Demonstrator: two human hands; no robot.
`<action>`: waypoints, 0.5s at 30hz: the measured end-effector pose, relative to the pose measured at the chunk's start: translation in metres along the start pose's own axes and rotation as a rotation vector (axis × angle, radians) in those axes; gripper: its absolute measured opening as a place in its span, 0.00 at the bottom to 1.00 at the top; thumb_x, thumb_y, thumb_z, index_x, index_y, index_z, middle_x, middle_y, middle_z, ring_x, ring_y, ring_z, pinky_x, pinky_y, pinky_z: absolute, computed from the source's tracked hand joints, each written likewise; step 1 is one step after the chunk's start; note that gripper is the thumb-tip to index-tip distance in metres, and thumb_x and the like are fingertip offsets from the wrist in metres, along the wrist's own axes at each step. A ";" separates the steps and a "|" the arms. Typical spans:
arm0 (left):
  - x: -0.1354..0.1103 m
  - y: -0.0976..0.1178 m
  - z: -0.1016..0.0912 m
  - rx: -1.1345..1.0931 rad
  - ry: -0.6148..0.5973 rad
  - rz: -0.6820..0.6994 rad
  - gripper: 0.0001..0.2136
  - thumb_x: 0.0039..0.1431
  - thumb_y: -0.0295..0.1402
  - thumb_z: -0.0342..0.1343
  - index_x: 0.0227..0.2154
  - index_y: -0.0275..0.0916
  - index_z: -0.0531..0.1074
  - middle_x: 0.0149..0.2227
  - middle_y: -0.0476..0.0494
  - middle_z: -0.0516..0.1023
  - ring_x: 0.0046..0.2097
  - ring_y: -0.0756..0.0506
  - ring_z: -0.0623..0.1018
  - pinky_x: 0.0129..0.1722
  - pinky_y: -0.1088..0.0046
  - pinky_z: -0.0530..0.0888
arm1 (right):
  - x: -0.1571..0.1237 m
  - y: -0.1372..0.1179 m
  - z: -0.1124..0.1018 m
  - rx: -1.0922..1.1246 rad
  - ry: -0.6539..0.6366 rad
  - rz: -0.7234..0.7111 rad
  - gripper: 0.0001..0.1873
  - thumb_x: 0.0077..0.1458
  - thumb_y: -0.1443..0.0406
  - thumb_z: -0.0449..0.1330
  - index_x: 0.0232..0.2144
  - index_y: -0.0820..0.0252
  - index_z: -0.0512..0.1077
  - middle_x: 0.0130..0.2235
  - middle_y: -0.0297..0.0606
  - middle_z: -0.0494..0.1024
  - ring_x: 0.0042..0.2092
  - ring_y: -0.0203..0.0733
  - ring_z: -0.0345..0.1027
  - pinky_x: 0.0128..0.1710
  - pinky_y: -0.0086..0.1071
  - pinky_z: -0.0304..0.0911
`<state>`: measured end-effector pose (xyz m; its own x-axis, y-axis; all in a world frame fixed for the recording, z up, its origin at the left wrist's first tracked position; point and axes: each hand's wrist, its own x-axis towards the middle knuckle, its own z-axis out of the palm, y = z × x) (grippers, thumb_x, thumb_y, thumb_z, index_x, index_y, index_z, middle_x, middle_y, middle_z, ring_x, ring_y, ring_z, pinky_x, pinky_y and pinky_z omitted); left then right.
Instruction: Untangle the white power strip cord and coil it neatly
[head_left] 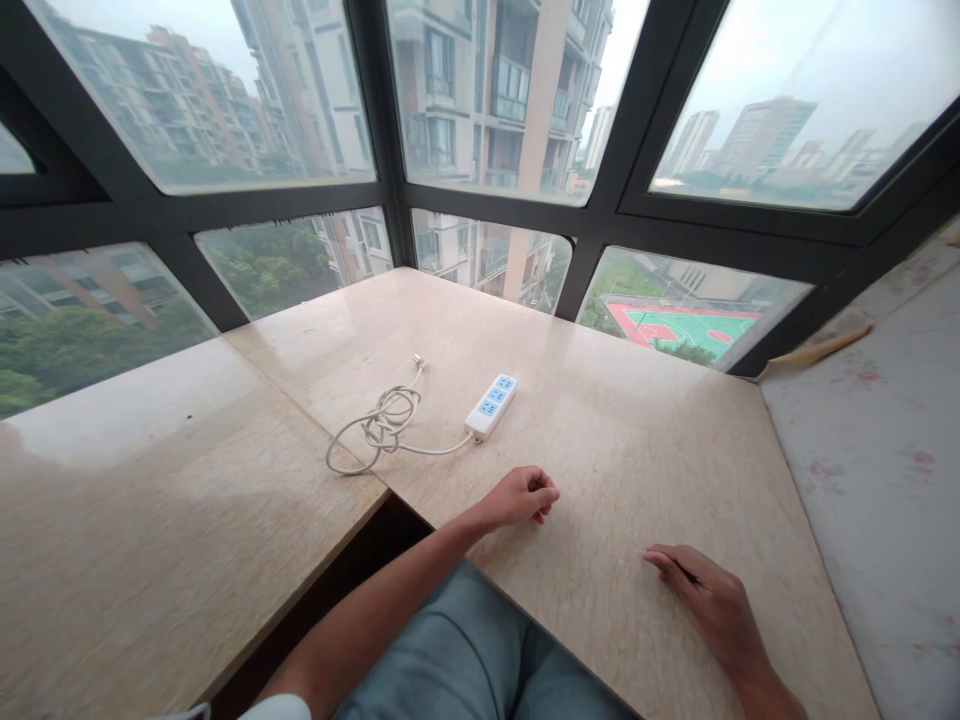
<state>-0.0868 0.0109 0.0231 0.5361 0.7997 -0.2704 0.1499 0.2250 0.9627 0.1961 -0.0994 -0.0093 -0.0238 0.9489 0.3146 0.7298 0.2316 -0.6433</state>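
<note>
From the head view, find the left grip (523, 495) loosely curled over the desk (607, 430), gripping nothing visible; to its right and nearer the body, find the right grip (709, 590) likewise loosely closed, apparently without load. Just beyond the left grip, see the white three-socket power strip (491, 407) lying flat, untouched, without anything plugged in. Expect a light, stiff, hard-plastic body, perhaps slightly slick; take hold across its long sides. Beyond and left of the left grip, see the looped, off-white cord (385, 432), probably flexible yet springy, ending in a plug (418, 361) best pinched by its body. Left of the left grip, note a dark gap (379, 540) beside the desk edge, too dark to read; see no container.
</note>
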 end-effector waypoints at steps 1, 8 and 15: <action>-0.002 0.000 -0.007 0.027 0.012 -0.002 0.08 0.54 0.35 0.55 0.29 0.33 0.67 0.24 0.48 0.71 0.23 0.53 0.71 0.23 0.78 0.67 | 0.000 0.002 0.000 0.007 -0.003 0.014 0.24 0.58 0.47 0.54 0.31 0.60 0.78 0.35 0.36 0.76 0.33 0.29 0.71 0.33 0.15 0.68; -0.027 0.017 -0.046 0.127 0.074 0.122 0.11 0.53 0.37 0.56 0.29 0.32 0.69 0.25 0.45 0.73 0.27 0.51 0.72 0.28 0.76 0.67 | 0.000 0.001 -0.001 0.021 0.004 0.046 0.26 0.58 0.47 0.54 0.32 0.63 0.78 0.34 0.39 0.75 0.29 0.30 0.70 0.30 0.16 0.68; -0.062 0.038 -0.079 0.221 0.207 0.264 0.13 0.60 0.42 0.50 0.30 0.36 0.64 0.25 0.46 0.72 0.28 0.50 0.71 0.30 0.74 0.68 | 0.002 -0.003 -0.002 0.026 0.005 0.062 0.27 0.57 0.46 0.54 0.31 0.63 0.78 0.33 0.39 0.75 0.29 0.31 0.71 0.30 0.16 0.68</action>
<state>-0.1800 0.0135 0.0767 0.4047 0.9144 0.0132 0.2166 -0.1099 0.9701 0.1952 -0.0990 -0.0057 0.0244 0.9604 0.2775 0.7119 0.1782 -0.6793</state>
